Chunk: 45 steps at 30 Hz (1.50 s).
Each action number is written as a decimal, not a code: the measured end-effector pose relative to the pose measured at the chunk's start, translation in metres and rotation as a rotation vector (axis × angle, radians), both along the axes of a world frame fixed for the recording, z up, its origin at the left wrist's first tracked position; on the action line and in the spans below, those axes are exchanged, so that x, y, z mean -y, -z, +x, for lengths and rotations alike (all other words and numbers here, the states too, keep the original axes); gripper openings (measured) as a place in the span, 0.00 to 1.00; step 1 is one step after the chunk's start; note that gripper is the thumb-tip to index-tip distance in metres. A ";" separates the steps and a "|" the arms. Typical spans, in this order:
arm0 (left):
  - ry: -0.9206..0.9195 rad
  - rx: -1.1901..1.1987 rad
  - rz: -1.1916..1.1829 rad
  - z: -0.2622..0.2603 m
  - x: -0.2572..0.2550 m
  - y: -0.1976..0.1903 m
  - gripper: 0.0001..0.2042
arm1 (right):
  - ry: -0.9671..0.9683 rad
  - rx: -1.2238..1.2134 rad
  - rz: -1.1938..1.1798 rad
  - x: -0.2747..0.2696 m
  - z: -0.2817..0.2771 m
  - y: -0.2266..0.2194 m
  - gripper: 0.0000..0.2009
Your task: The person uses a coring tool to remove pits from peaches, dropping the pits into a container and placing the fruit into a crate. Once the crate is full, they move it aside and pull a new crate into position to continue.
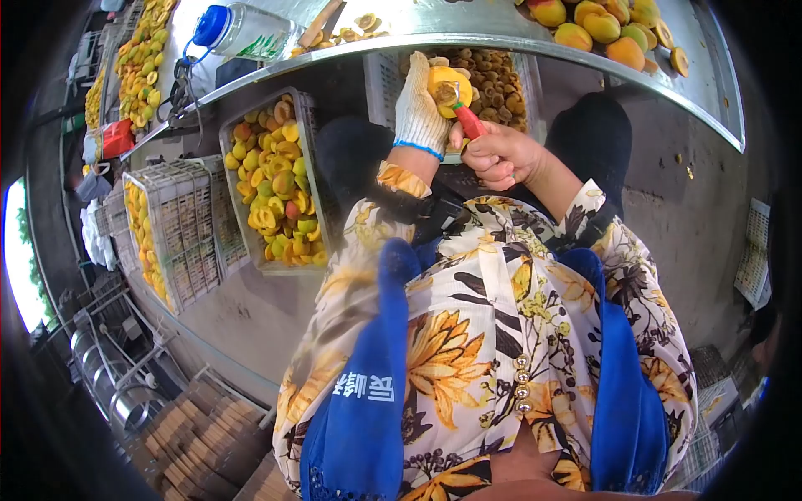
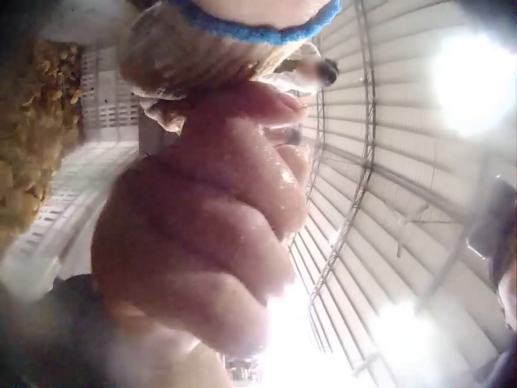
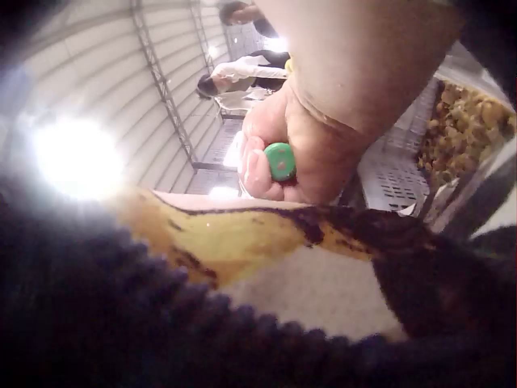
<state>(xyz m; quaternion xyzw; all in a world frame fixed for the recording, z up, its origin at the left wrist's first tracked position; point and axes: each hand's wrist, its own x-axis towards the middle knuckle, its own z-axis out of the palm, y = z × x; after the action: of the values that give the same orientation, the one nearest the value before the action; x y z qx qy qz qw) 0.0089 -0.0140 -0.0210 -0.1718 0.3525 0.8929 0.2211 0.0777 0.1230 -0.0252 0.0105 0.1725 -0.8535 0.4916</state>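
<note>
The gloved left hand (image 1: 419,113) holds a yellow-orange fruit (image 1: 449,86) over a crate, palm side toward the other hand. Curled round the red handle of a small tool (image 1: 469,122), the bare right hand (image 1: 504,156) keeps the tool's tip at the fruit's cut centre. In the right wrist view the green handle end (image 3: 281,162) pokes out of the right fist (image 3: 303,145). Bare curled fingers (image 2: 210,218) fill the left wrist view, in front of the left hand's glove (image 2: 202,52); the fruit is hidden there.
Below the hands stands a crate of brown pits or fruit pieces (image 1: 497,88). Crates of yellow fruit (image 1: 280,179) are on the left. The metal table (image 1: 468,38) across the top bears a fruit pile (image 1: 606,29), a blue-capped bottle (image 1: 251,32) and cut pieces.
</note>
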 end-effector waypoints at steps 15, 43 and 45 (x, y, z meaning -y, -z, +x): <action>-0.137 -0.231 -0.220 -0.019 0.021 -0.007 0.26 | 0.719 -0.577 1.296 -0.010 -0.021 0.005 0.16; -0.134 -0.214 -2.099 0.092 0.330 0.015 0.20 | 0.672 -1.344 1.987 -0.018 -0.179 -0.032 0.19; -0.197 -0.274 -1.945 0.086 0.312 0.008 0.17 | 0.570 -1.330 2.067 -0.017 -0.205 -0.029 0.17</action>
<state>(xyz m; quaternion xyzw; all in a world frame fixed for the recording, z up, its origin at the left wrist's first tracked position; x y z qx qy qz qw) 0.0949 -0.3256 -0.0288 -0.2025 0.9397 0.2407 -0.1344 -0.1272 0.1401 0.0035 -0.0046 0.9631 -0.2361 -0.1289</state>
